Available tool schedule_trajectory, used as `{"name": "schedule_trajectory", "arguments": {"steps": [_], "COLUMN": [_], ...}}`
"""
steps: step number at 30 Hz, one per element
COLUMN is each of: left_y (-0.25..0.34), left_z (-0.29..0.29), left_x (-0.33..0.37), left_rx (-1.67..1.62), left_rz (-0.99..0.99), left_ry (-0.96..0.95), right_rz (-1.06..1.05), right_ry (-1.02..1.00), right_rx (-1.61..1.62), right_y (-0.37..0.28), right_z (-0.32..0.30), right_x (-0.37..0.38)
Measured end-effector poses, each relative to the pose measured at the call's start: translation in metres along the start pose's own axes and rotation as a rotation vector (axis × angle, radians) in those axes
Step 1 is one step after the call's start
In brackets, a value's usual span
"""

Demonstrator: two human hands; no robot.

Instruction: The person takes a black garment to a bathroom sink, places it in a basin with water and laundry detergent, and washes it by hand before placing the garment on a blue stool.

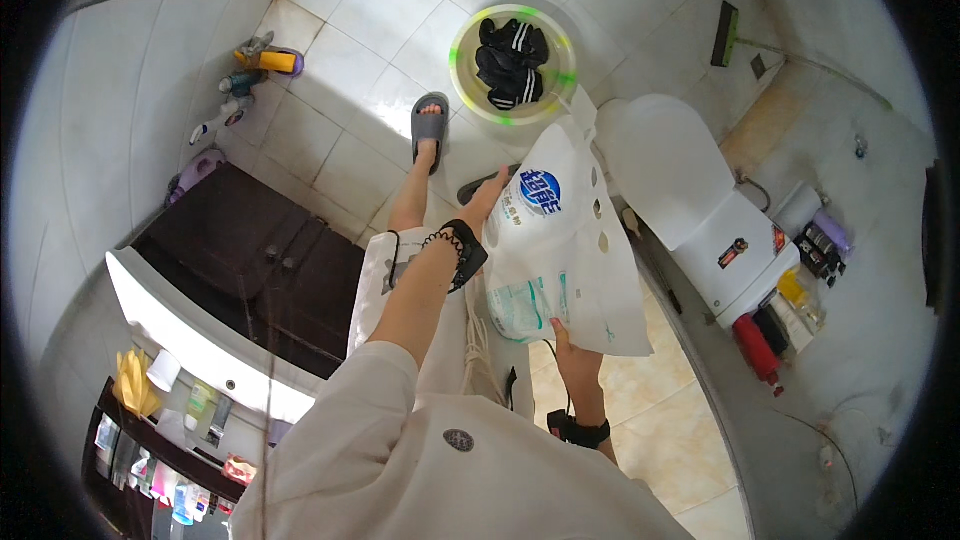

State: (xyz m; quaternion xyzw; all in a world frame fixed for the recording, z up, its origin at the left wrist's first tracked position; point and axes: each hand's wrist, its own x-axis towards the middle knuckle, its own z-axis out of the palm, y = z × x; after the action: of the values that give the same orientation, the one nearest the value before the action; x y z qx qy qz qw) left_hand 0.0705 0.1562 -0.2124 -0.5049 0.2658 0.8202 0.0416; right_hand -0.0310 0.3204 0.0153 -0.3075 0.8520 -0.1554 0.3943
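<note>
Between my hands is a large white washing powder bag with a round blue emblem and green print on its front. It is tilted, its narrow upper end reaching toward the rim of the basin. My left hand is closed on the bag's left edge, its fingers partly hidden. My right hand grips the lower edge, thumb on the front and the other fingers behind. Beyond the bag, a pale basin with a yellow-green rim stands on the floor. Dark clothes with white stripes lie bunched inside it.
A white toilet stands at the right, with bottles and packets on its tank. At the left is a dark cabinet under a white sink. Several bottles line the left wall. A brush leans at far right.
</note>
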Motion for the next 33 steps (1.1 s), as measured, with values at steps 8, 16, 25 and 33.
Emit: {"name": "schedule_trajectory", "arguments": {"steps": [8, 16, 25, 33], "left_y": [0.041, 0.158, 0.161, 0.116], "left_z": [0.029, 0.041, 0.030, 0.051], "left_x": [-0.027, -0.126, -0.136, -0.099], "left_rx": [0.332, 0.493, 0.202, 0.248], "left_rz": [0.517, 0.117, -0.103, -0.020], "left_ry": [0.566, -0.001, 0.157, 0.115], "right_rz": [0.023, -0.348, -0.370, -0.148], "right_ry": [0.011, 0.073, 0.217, 0.143], "right_rx": [-0.110, -0.217, 0.024, -0.050], "right_y": [0.004, 0.040, 0.036, 0.060], "right_z": [-0.002, 0.046, 0.050, 0.051], "right_x": [0.013, 0.067, 0.080, 0.073]}}
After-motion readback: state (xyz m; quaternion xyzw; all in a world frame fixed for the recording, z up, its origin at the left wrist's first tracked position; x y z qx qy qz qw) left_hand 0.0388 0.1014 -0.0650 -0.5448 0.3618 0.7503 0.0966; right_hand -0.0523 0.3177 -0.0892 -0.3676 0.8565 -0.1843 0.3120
